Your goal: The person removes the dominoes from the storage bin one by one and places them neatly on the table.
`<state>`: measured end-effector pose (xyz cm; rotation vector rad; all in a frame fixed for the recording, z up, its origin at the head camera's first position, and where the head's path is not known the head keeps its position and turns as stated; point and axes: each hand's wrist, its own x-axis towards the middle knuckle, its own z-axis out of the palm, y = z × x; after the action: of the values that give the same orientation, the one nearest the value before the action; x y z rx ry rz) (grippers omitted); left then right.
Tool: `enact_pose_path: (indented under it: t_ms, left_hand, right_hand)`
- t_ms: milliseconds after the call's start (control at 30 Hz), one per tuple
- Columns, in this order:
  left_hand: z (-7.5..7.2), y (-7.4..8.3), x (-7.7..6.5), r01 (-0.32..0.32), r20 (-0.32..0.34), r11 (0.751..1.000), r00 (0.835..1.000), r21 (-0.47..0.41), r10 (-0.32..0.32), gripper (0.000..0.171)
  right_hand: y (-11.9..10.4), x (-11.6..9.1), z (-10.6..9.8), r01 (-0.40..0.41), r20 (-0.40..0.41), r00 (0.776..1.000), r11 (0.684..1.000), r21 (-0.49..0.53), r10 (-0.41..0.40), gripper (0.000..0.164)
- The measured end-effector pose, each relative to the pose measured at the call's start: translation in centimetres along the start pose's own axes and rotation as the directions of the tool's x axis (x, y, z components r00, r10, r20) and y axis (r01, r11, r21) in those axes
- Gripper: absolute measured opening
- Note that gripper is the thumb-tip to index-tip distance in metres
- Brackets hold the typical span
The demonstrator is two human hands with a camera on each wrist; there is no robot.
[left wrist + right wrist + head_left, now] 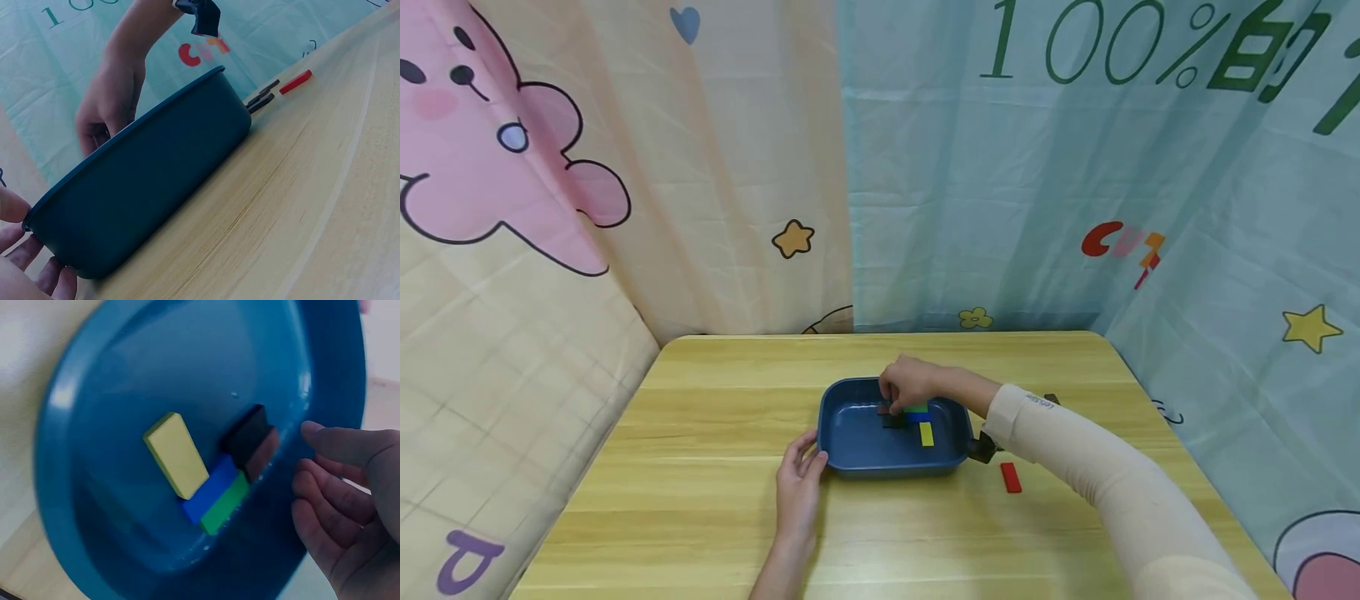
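Note:
A blue basin [880, 461] stands on the table, holding a yellow block [177, 456], a blue block [211, 489], a green block [225, 504], a black block [245, 434] and a brown block [262, 454]. All but the yellow one lie close together along one side. My left hand [801, 479] holds the basin's left end, its fingertips at the rim and outer wall. Inside the far rim, my right hand [912, 381] hovers by the brown and black blocks. Its fingers [328, 497] bend loosely, and nothing shows between them and the thumb.
A red block [1011, 477] lies on the wooden table [700, 500], right of the basin. Dark blocks [983, 448] sit against the basin's right end, and a brown piece [1052, 398] shows behind the right sleeve. Printed curtains [737, 167] hang behind the table and at both sides.

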<state>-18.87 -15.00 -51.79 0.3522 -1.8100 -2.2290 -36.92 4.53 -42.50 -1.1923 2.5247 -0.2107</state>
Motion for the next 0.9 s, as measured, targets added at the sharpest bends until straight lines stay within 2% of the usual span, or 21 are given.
enact_pose_path:
  t_ms: [267,533,900]
  left_hand:
    - [0.1,0.0,-0.1,0.002,0.005,1.000,1.000,0.007,-0.002,0.039]
    - [0.0,0.1,-0.2,0.003,0.002,1.000,1.000,0.000,-0.003,0.039]
    - [0.0,0.2,-0.1,0.009,0.004,1.000,1.000,-0.009,-0.009,0.039]
  right_hand:
    - [-0.3,0.3,1.6,-0.043,0.056,0.997,0.998,-0.051,0.046,0.013]
    - [-0.4,0.6,2.6,-0.026,0.053,0.998,0.996,-0.090,0.031,0.014]
    - [-0.2,1.3,3.5,0.018,0.088,0.996,0.989,-0.149,-0.005,0.012]
